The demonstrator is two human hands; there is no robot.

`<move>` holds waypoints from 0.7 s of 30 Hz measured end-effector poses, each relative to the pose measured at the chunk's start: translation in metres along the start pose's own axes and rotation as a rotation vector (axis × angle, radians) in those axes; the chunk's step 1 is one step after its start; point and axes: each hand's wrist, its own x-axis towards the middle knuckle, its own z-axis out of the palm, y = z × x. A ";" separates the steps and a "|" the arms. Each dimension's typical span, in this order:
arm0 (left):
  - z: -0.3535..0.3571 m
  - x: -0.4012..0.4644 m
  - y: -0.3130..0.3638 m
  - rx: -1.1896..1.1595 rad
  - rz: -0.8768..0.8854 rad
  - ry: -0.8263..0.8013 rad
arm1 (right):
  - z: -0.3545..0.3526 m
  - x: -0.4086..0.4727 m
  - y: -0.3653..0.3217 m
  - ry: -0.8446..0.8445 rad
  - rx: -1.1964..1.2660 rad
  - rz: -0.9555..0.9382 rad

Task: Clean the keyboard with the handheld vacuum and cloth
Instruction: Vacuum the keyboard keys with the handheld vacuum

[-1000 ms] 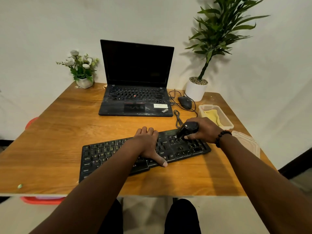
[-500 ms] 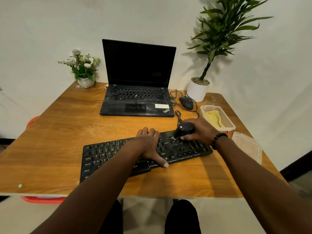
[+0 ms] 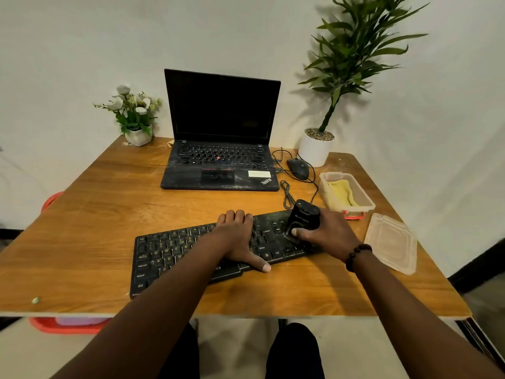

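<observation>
Keyboard [image 3: 191, 250] on surface, long axis 8-to-2 o'clock. Right hand [image 3: 325, 233] fingers clamped on handheld vacuum [image 3: 303, 216] at 2 o'clock end. Left hand [image 3: 237, 236] flat mid-keys, fingers straight. Uncleaned keys lie toward 8 o'clock.

A black keyboard [image 3: 218, 250] lies near the desk's [image 3: 82, 214] front edge; brown woodgrain desk; yellow cloth [image 3: 341, 194] by the right edge.

Glossy wood-grain table [image 3: 95, 203], matt black plastic keyboard [image 3: 169, 250], clear plastic tub [image 3: 366, 199] with yellow cloth [image 3: 341, 194]
</observation>
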 end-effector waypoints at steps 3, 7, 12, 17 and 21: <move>0.002 -0.001 0.002 0.016 -0.004 0.029 | 0.013 -0.011 0.006 0.180 0.024 0.077; 0.000 0.000 0.004 0.055 -0.011 0.024 | 0.027 -0.027 0.002 0.310 -0.129 0.130; -0.002 0.000 0.005 0.051 -0.016 0.013 | 0.032 -0.061 -0.001 0.305 -0.093 0.224; -0.002 -0.002 0.006 0.038 -0.020 0.013 | 0.028 -0.042 -0.015 0.445 0.055 0.214; 0.000 -0.004 0.005 0.021 -0.025 0.028 | 0.049 -0.033 -0.026 0.315 -0.117 0.188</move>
